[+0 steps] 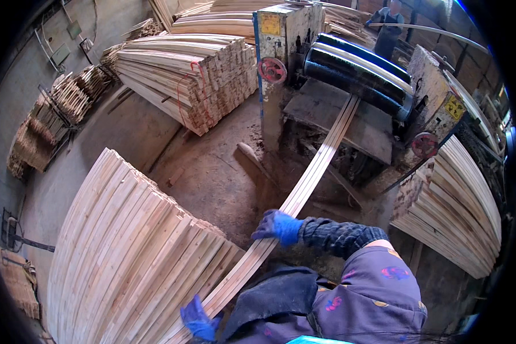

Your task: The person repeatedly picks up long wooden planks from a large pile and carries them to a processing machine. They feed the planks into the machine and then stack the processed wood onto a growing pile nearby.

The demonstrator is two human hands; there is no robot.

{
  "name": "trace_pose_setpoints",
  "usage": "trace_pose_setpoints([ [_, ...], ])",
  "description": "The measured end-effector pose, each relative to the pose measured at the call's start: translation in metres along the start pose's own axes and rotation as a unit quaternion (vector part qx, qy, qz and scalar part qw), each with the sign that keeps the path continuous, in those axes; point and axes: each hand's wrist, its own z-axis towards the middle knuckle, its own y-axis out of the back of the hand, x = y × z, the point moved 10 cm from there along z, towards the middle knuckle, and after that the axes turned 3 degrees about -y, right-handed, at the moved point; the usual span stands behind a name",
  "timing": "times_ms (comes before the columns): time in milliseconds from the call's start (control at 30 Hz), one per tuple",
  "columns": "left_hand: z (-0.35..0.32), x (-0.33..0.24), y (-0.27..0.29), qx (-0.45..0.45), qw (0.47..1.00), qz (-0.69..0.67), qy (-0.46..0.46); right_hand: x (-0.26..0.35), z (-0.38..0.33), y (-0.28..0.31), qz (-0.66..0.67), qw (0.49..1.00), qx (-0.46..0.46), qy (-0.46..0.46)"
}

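Note:
A narrow bundle of long, pale wooden strips (312, 172) runs from the lower left up to the dark rollers (350, 71) of a large machine, its far end at the metal feed table (368, 123). My right hand (278, 226), in a blue glove, is closed over the bundle near its middle. Lower down, my left hand (198, 319), also gloved in blue, lies across the same strips close to the near end, with fingers bent round their edge. Part of its fingers is hidden.
A tall stack of wooden strips (126, 241) stands at my left, another (453, 206) at the right. Behind lies a larger stack (183, 74). Red handwheels (272, 70) sit on the machine's posts. A loose board (255, 160) lies on the floor. A co-worker (389, 28) stands beyond the machine.

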Motion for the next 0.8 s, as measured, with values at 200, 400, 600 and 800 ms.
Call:
trace_pose_setpoints([
  [200,-0.103,0.153,-0.048,-0.111,0.984,0.109,0.089,-0.067,-0.03,0.043,-0.158,0.971,-0.079,-0.158],
  [400,-0.005,0.067,-0.009,-0.074,0.983,0.085,0.146,-0.064,-0.007,0.04,-0.201,0.949,-0.069,-0.231],
  [600,0.047,-0.021,-0.02,0.003,0.985,0.081,0.153,0.067,0.062,-0.013,-0.124,0.99,-0.058,-0.019],
  [800,0.084,-0.084,-0.023,0.017,0.998,0.002,0.054,0.111,0.066,-0.019,-0.096,0.992,-0.066,0.056],
])
